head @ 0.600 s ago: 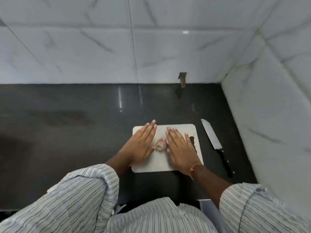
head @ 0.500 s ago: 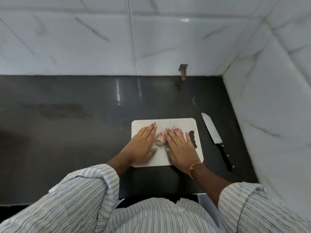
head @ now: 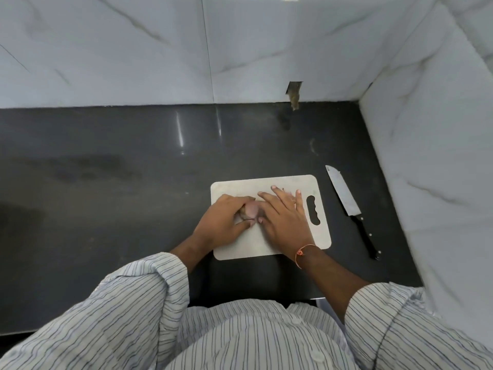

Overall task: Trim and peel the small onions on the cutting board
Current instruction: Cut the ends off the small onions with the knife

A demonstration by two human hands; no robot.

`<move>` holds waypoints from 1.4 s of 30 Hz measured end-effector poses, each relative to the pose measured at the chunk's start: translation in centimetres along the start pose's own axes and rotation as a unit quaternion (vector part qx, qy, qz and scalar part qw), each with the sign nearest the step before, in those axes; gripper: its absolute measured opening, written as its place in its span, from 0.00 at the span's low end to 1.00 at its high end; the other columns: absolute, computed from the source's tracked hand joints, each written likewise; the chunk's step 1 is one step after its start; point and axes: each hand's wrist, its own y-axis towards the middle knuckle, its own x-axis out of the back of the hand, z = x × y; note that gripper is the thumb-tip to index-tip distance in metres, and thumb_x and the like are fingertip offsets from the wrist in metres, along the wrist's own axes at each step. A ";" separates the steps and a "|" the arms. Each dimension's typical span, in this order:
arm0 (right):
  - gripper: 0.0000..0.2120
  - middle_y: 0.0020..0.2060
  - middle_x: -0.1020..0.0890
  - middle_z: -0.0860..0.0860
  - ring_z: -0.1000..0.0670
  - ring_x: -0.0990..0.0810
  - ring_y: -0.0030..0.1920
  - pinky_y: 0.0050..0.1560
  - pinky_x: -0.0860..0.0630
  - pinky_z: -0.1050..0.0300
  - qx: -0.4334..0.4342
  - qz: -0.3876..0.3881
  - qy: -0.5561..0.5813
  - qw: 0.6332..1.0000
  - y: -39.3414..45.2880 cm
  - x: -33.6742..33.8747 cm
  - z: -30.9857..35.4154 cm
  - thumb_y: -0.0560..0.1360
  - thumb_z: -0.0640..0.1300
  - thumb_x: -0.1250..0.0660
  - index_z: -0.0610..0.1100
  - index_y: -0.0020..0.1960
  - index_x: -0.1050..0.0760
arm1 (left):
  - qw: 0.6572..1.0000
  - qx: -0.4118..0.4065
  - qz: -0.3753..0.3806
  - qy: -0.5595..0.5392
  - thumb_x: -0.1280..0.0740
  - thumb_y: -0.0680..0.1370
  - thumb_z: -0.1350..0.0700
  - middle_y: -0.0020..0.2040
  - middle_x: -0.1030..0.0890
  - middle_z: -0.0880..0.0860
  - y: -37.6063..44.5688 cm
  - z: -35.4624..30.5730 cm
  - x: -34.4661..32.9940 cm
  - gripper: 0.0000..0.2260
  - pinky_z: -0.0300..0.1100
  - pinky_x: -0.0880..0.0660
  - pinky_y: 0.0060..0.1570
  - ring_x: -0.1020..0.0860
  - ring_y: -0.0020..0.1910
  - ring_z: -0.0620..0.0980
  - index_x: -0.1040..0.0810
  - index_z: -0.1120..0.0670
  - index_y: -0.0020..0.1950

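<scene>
The left hand (head: 222, 222) is curling its fingers and thumb around a small onion (head: 251, 211) near the middle of the white cutting board (head: 266, 244), which is lying on the dark tabletop (head: 106, 169). The right hand (head: 284, 220) is resting open and flat on the board, fingers spread, touching the onion's right side. A knife (head: 346, 202) is lying on the tabletop just right of the board.

White marble-look wall tiles (head: 133, 49) with thin grey veins line the back of the corner, and the same tile covers the side wall (head: 432, 145) on the right. Below them runs a dark, polished countertop (head: 106, 169), streaked with pale reflections of light. A small rough notch (head: 294, 94) breaks the back tiles just above the counter.
</scene>
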 end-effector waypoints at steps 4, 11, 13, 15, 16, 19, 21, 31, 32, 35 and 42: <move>0.19 0.74 0.25 0.55 0.47 0.33 0.80 0.80 0.42 0.31 -0.022 -0.020 0.029 0.999 -0.3 -0.2 0.3 0.80 0.47 0.32 0.51 0.70 0.25 | 0.999 0.007 -0.024 -0.041 0.25 0.80 0.45 0.67 0.20 0.41 -0.4 1.1 0.8 0.25 0.44 0.27 0.67 0.25 0.64 0.45 0.25 0.44 0.76; 0.21 0.71 0.22 0.51 0.46 0.28 0.75 0.77 0.33 0.37 -0.123 -0.078 0.077 0.986 -2.2 0.7 -1.4 0.81 0.43 0.35 0.47 0.73 0.24 | 0.997 -0.008 -0.014 -0.076 0.26 0.80 0.48 0.68 0.22 0.37 0.0 1.0 0.4 0.22 0.48 0.26 0.68 0.26 0.65 0.43 0.26 0.41 0.73; 0.21 0.71 0.22 0.51 0.45 0.27 0.75 0.77 0.31 0.39 -0.163 -0.082 0.078 0.980 -3.3 1.0 -2.6 0.81 0.42 0.31 0.47 0.73 0.24 | 0.997 -0.005 -0.021 -0.079 0.27 0.79 0.46 0.67 0.21 0.36 0.1 1.1 0.4 0.22 0.49 0.25 0.67 0.26 0.64 0.41 0.26 0.39 0.73; 0.21 0.71 0.22 0.50 0.46 0.28 0.75 0.77 0.32 0.41 -0.213 -0.072 0.075 0.972 -4.3 1.7 -4.0 0.82 0.42 0.31 0.46 0.74 0.25 | 0.996 -0.007 -0.028 -0.084 0.28 0.78 0.44 0.66 0.21 0.36 0.3 1.2 0.2 0.22 0.50 0.25 0.66 0.25 0.63 0.41 0.26 0.39 0.72; 0.21 0.72 0.23 0.51 0.46 0.30 0.76 0.78 0.33 0.42 -0.240 -0.062 0.076 0.966 -4.7 2.1 -4.5 0.82 0.43 0.32 0.46 0.75 0.26 | 0.996 -0.007 -0.031 -0.088 0.28 0.78 0.44 0.65 0.21 0.36 0.4 1.2 0.2 0.22 0.50 0.24 0.66 0.25 0.63 0.41 0.26 0.39 0.72; 0.21 0.73 0.25 0.50 0.48 0.31 0.76 0.80 0.35 0.47 -0.310 -0.050 0.075 0.947 -6.0 3.3 -6.3 0.83 0.43 0.33 0.45 0.76 0.27 | 0.995 -0.014 -0.035 -0.097 0.29 0.78 0.44 0.64 0.20 0.36 1.1 0.6 0.1 0.21 0.50 0.24 0.64 0.23 0.61 0.43 0.25 0.40 0.70; 0.22 0.73 0.25 0.49 0.47 0.31 0.75 0.80 0.35 0.48 -0.346 -0.051 0.066 0.935 -6.7 3.8 -7.5 0.83 0.43 0.34 0.44 0.77 0.29 | 0.994 -0.020 -0.030 -0.101 0.29 0.78 0.44 0.64 0.20 0.37 1.5 0.3 -0.1 0.21 0.51 0.23 0.64 0.23 0.61 0.44 0.25 0.40 0.70; 0.21 0.70 0.24 0.43 0.40 0.27 0.70 0.70 0.26 0.46 -0.529 -0.023 0.070 0.845 -7.9 4.9 -11.0 0.84 0.44 0.34 0.42 0.76 0.29 | 0.995 -0.024 -0.008 -0.098 0.26 0.80 0.50 0.72 0.22 0.38 1.8 0.2 -0.3 0.24 0.51 0.27 0.74 0.24 0.72 0.43 0.27 0.41 0.75; 0.19 0.68 0.23 0.42 0.40 0.26 0.68 0.68 0.26 0.46 -0.535 -0.025 0.082 0.841 -7.8 4.9 -11.1 0.84 0.43 0.34 0.42 0.75 0.27 | 0.995 -0.026 -0.007 -0.100 0.25 0.80 0.52 0.72 0.22 0.38 1.7 0.1 -0.1 0.24 0.49 0.28 0.75 0.25 0.73 0.41 0.26 0.43 0.75; 0.14 0.62 0.20 0.41 0.39 0.21 0.62 0.63 0.23 0.47 -0.540 -0.041 0.132 0.830 -7.3 4.7 -11.4 0.83 0.42 0.32 0.41 0.68 0.22 | 0.996 -0.035 -0.015 -0.085 0.24 0.79 0.51 0.68 0.21 0.38 1.3 -0.3 0.4 0.22 0.42 0.28 0.71 0.24 0.69 0.38 0.23 0.44 0.72; 0.11 0.61 0.22 0.45 0.47 0.21 0.55 0.66 0.22 0.50 -0.512 -0.047 0.267 0.815 -5.2 4.9 -8.6 0.82 0.39 0.32 0.44 0.64 0.21 | 0.997 -0.002 -0.030 -0.071 0.23 0.79 0.51 0.66 0.20 0.36 0.6 -0.5 1.0 0.21 0.34 0.28 0.63 0.24 0.65 0.32 0.22 0.42 0.71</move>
